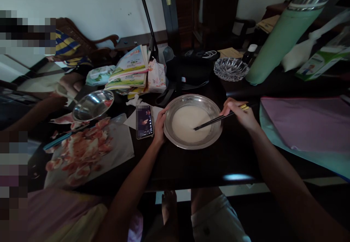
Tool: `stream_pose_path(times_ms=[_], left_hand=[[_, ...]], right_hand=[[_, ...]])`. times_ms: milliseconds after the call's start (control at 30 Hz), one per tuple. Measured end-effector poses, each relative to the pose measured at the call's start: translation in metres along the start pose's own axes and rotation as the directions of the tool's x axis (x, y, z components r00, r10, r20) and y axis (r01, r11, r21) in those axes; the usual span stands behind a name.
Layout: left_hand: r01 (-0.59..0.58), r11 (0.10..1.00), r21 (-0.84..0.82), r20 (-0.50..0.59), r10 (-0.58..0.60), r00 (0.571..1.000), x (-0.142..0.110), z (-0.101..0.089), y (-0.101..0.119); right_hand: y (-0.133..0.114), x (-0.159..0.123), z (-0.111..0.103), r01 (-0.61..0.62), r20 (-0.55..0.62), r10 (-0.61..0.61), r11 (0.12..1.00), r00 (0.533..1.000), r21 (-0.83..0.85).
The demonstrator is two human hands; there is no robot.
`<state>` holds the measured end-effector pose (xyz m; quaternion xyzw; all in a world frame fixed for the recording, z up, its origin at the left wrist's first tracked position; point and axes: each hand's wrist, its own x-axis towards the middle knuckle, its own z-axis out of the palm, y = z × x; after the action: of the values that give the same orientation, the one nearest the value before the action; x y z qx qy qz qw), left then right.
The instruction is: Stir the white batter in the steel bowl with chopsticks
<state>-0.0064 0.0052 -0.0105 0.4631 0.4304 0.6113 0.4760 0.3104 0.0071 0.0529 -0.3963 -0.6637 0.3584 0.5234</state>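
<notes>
A wide metal bowl [193, 144] stands on the dark table in front of me, holding a milky white liquid [188, 123]. My left hand [160, 127] grips the bowl's left rim, fingers on the outer side and thumb near the edge. Dark chopsticks [216, 119] with gold ends slant down into the liquid, and my right hand [237, 111] is closed around their upper part. Their tips rest in the middle of the white liquid. Just left of my left hand lies a phone [144, 122] with its screen lit.
Left, reddish-white peel pieces [84, 147] lie on a pale sheet near a smaller steel bowl [94, 105] and another person's hand [56, 103]. Behind are books [128, 70], a black bag [188, 70], a glass dish [231, 69] and a green flask [284, 45]. Right lies a purple folder [308, 123].
</notes>
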Motion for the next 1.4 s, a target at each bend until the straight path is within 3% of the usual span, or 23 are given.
stream_pose_path(times_ms=[133,233,333,433,567,767,967,1167,1333,1400], left_hand=[[0.012,1.0,0.006,-0.008,-0.012,1.0,0.0001,-0.0007,-0.0004],[0.023,1.0,-0.002,0.007,-0.023,1.0,0.0,-0.0008,-0.0008],[0.028,0.999,-0.022,0.013,-0.027,1.0,0.0,-0.0005,-0.0012],[0.007,1.0,-0.012,0.004,-0.007,1.0,0.0002,-0.0006,-0.0011],[-0.021,1.0,0.02,0.002,0.021,1.0,0.0004,-0.0008,-0.0006],[-0.016,1.0,0.001,0.014,0.016,1.0,-0.0002,0.0008,0.0011],[0.004,1.0,0.01,-0.007,-0.004,1.0,0.0003,-0.0004,-0.0002],[0.012,1.0,-0.009,0.005,-0.012,1.0,0.0002,-0.0002,-0.0004],[-0.002,1.0,0.021,0.0,0.002,1.0,-0.0001,-0.0014,-0.0002],[0.001,1.0,0.02,-0.007,-0.001,1.0,-0.0001,-0.0012,-0.0003]], right_hand=[[0.001,-0.0002,0.0076,0.025,0.129,-0.015,0.997,0.992,-0.076],[0.003,0.0002,0.0069,0.03,0.048,-0.026,0.995,0.999,-0.1],[0.0034,-0.0003,0.0011,-0.002,-0.043,0.001,1.0,0.999,-0.021],[0.0018,-0.0012,0.0012,-0.002,0.033,0.001,0.999,0.999,0.037],[0.001,-0.0006,0.0074,0.025,0.134,-0.019,0.999,0.991,-0.042],[0.003,-0.0003,-0.0005,0.005,-0.045,-0.005,1.0,0.999,-0.012],[0.0032,0.0001,0.0064,0.037,0.133,-0.028,0.997,0.991,-0.072],[0.0051,0.0003,0.0001,0.02,-0.067,-0.021,1.0,0.998,-0.017],[0.0034,-0.0006,0.0062,0.052,0.135,-0.045,0.998,0.99,-0.047],[0.0041,0.0,0.0075,0.073,0.128,-0.061,0.993,0.99,-0.092]])
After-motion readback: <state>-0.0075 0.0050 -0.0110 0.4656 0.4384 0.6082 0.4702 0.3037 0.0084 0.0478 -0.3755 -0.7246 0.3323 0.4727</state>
